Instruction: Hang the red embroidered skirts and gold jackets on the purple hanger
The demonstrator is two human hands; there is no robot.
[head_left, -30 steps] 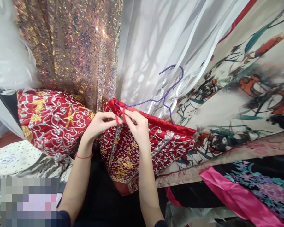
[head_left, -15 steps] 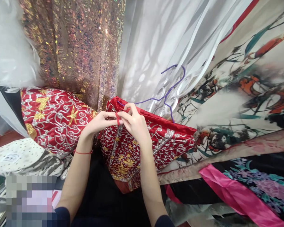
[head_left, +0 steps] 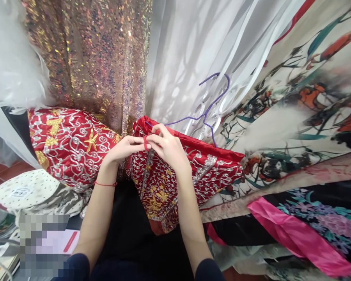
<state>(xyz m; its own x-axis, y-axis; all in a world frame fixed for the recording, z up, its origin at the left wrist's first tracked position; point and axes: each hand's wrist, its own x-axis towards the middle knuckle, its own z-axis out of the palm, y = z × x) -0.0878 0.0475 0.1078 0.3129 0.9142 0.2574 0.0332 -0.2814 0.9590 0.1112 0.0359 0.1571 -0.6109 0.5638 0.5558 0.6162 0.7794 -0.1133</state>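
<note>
A small red cord loop (head_left: pixel 146 143) is pinched between the fingers of both my hands. My left hand (head_left: pixel 124 149) comes in from the left, its thumb and forefinger closed on the loop. From the other side, my right hand (head_left: pixel 171 150) is closed on the same loop, its bent fingers close to the garment's top edge. Right behind them hangs a red garment (head_left: pixel 199 171) with silver and gold embroidery, on a purple wire hanger (head_left: pixel 205 116). Part of its upper edge is hidden behind my right hand.
Another red embroidered piece (head_left: pixel 73 144) lies to the left. Behind hang a sequined cloth (head_left: pixel 90 58), white fabric (head_left: pixel 181 58) and a painted-pattern cloth (head_left: pixel 280 128). Black fabric with a pink band (head_left: pixel 298 234) is at lower right, a dotted white cloth (head_left: pixel 26 187) at left.
The view has shifted slightly. Both hands keep hold of the red cord loop, and their fingers have barely moved.
</note>
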